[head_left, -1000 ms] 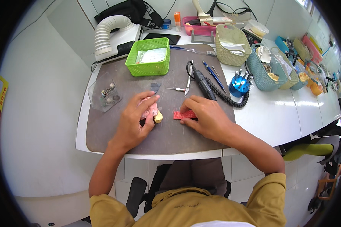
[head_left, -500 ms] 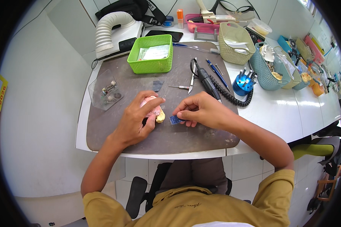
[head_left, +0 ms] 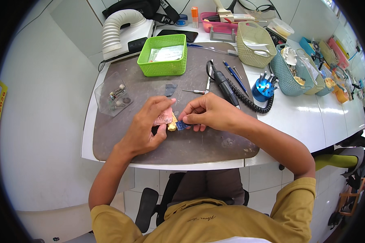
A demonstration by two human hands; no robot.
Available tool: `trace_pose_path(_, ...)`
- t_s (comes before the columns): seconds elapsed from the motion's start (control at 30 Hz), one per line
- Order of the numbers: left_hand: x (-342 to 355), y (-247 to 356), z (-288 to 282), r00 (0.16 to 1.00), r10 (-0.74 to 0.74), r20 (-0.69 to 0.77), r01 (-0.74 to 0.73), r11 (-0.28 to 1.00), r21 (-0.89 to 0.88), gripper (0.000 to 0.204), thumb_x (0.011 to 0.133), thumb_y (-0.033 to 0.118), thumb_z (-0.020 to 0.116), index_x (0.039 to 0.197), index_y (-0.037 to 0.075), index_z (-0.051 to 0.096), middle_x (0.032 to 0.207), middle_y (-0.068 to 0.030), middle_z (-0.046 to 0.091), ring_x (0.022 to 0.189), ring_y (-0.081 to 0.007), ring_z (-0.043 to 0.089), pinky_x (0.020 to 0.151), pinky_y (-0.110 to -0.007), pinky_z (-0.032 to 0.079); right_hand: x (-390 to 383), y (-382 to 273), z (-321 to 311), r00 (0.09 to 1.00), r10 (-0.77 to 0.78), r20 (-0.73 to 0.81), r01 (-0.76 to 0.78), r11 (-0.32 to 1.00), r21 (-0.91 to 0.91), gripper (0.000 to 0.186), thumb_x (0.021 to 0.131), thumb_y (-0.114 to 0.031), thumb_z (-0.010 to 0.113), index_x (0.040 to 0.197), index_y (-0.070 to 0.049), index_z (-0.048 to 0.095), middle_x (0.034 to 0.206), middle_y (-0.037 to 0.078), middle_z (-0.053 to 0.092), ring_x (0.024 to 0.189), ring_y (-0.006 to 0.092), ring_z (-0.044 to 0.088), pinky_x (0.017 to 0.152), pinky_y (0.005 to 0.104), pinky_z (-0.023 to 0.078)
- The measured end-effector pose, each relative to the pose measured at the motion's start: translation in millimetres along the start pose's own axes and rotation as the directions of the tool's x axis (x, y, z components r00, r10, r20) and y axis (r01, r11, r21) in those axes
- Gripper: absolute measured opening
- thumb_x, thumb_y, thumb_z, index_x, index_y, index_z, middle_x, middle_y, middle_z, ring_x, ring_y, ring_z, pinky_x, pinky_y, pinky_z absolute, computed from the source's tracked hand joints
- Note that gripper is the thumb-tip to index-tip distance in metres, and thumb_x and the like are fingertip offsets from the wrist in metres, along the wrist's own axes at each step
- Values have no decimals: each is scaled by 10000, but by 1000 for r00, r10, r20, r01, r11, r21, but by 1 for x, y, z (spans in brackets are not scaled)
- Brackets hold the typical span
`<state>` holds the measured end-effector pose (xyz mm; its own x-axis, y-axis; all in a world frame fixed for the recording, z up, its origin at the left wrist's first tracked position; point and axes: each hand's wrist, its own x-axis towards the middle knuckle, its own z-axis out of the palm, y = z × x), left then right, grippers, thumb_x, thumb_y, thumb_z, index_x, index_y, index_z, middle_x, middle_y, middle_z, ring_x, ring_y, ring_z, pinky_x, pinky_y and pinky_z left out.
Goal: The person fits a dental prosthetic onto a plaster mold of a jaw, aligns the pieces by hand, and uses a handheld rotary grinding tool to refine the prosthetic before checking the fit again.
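My left hand (head_left: 141, 126) is closed around a dental cast above the grey-brown mat. Pink plaster (head_left: 164, 118) shows between its fingers, with a yellow part (head_left: 172, 124) facing right. Pinched in my right hand (head_left: 210, 113) is a small piece of blue articulating paper (head_left: 181, 125), whose left edge meets the yellow part. Whether it lies on the cast or just beside it I cannot tell. A second, darker piece of paper (head_left: 170, 89) lies on the mat beyond my hands. The palm side of the cast is hidden by my left hand.
A clear tray of burs (head_left: 117, 100) lies left. Behind stands a green basket (head_left: 161, 69). To the right are a black handpiece (head_left: 224, 86) with a coiled cord, a blue pen (head_left: 236, 76), a slim metal tool (head_left: 195, 92), a blue bur stand (head_left: 263, 89) and a blue-grey basket (head_left: 298, 87).
My right hand has moved left with the blue articulating paper, from a gap beside the cast up to its yellow part. My left hand still holds the cast, turned slightly.
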<state>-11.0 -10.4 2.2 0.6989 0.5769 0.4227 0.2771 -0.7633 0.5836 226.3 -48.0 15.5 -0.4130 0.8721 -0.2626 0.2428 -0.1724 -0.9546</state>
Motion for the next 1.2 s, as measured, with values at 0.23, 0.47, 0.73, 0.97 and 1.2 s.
trace_pose_path(0.23, 2, -2, -1, 999, 20, 34, -20, 1000, 3, 485, 765, 82, 542, 1244, 27, 586, 1236, -193, 555, 1119, -358, 585, 974, -410, 466, 3, -2, 2, 1000, -6, -20, 6, 1000, 11, 184, 934, -145, 673, 1021, 13, 712, 831, 34, 693, 704, 63, 615, 640, 219, 506)
trace_pose_path(0.47, 1, -1, -3, 999, 8, 42, -8, 1000, -11, 481, 764, 96, 555, 1239, 29, 581, 1230, -191, 545, 1135, -352, 570, 986, -408, 453, 2, 3, 4, 992, -97, -78, 101, 994, 48, 152, 882, -118, 698, 949, 15, 725, 791, 92, 719, 701, 147, 686, 652, 249, 546)
trace_pose_path(0.73, 0, -3, 0, 999, 14, 29, -13, 1000, -22, 485, 766, 103, 574, 1245, 28, 576, 1231, -190, 541, 1131, -350, 565, 983, -399, 452, -18, 23, 9, 685, -714, 148, 390, 188, -901, 123, 814, -106, 601, 917, -39, 596, 878, 96, 579, 817, 265, 650, 725, 376, 533)
trace_pose_path(0.97, 1, -1, -1, 999, 8, 38, -7, 1000, -21, 486, 768, 104, 574, 1249, 28, 573, 1225, -190, 541, 1126, -348, 567, 982, -401, 453, -21, 32, 6, 662, -730, 168, 439, 197, -877, 166, 776, -87, 678, 941, -68, 673, 966, 46, 641, 842, 223, 650, 717, 349, 538)
trace_pose_path(1.2, 0, -1, -2, 999, 6, 37, -5, 1000, -17, 493, 760, 113, 574, 1246, 30, 573, 1226, -193, 538, 1136, -361, 559, 993, -411, 446, -23, 17, 0, 753, -642, 143, 457, 354, -816, 172, 816, -76, 667, 981, -44, 707, 1089, 93, 661, 958, 291, 654, 811, 401, 534)
